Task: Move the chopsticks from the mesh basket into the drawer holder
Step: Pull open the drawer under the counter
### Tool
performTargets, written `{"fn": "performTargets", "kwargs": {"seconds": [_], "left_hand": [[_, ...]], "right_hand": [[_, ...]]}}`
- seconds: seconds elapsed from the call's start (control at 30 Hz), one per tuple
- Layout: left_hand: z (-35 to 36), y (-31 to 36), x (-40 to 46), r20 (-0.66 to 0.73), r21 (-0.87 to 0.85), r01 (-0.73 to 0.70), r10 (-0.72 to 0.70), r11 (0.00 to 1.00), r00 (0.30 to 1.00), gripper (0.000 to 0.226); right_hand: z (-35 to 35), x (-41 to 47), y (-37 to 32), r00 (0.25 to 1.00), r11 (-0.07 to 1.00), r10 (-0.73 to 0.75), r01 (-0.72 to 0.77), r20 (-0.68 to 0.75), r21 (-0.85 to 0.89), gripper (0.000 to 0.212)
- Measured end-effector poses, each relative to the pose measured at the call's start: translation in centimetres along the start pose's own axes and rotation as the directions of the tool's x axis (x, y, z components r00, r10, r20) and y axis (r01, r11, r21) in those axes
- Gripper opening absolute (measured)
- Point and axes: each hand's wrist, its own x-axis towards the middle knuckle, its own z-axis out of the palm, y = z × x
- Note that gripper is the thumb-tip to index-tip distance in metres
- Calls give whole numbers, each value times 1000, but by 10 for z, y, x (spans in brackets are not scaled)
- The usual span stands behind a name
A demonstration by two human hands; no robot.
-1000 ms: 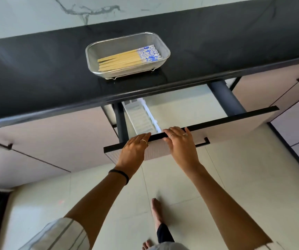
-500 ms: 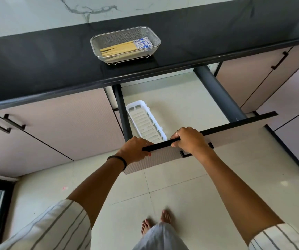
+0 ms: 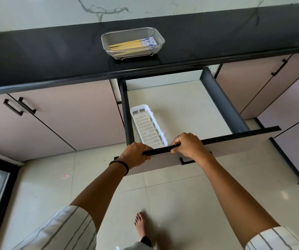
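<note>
A metal mesh basket stands on the black counter. In it lie several bamboo chopsticks with blue-and-white patterned ends pointing right. Below the counter a drawer is pulled far out. A white slotted plastic holder lies empty along its left side. My left hand and my right hand both grip the black top edge of the drawer front, side by side, just in front of the holder.
The black counter runs across the view under a marble wall. Closed pinkish cabinet doors with black handles flank the drawer on both sides. My bare foot stands on the tiled floor below.
Both hands have pulled the drawer further out toward me. The white holder and the drawer floor now show in full. The grip on the front edge is unchanged.
</note>
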Motion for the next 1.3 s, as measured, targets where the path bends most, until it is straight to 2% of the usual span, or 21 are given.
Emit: {"fn": "performTargets", "kwargs": {"seconds": [0.17,0.23,0.33,0.4,0.5,0.57,0.67,0.8,0.97,1.1,1.2,1.3], "left_hand": [[4,3,-6,-30,-26,39,-40,999,999,37],[3,4,-8,-34,-36,47,-49,998,998,35],[1,2,-5,-26,-62,69,-71,996,997,36],[-1,1,0,6,-117,110,-110,987,994,41],[-11,-5,10,61,-140,190,-183,972,981,49],[-19,-11,19,64,-134,213,-206,968,976,51],[-32,-30,37,64,-148,192,-185,970,981,52],[-52,-62,66,21,-139,137,-135,981,991,56],[-105,-111,96,-154,-96,4,-19,995,988,63],[-157,-148,119,-284,-64,-86,64,994,957,62],[-188,-165,134,-417,-49,-159,125,986,901,60],[-217,-177,148,-571,-50,-177,117,983,813,60]], "right_hand": [[-2,-4,-1,999,999,-33,33,10,9,26],[-5,0,-1,998,999,-43,44,34,-18,17],[-11,9,-5,998,999,-22,25,50,-45,47],[-12,17,-8,997,998,2,4,82,-64,51],[-10,31,-19,985,998,6,6,171,-66,33],[-3,43,-27,980,999,-5,15,198,-51,32],[9,67,-46,980,998,-5,17,199,-55,41],[18,104,-73,979,1000,-14,10,202,21,26],[11,149,-116,998,996,-21,15,65,92,33],[-6,185,-153,995,975,-43,61,-87,213,33],[-21,203,-178,972,966,-58,112,-229,233,32],[-41,221,-204,921,965,-110,189,-373,183,27]]}}
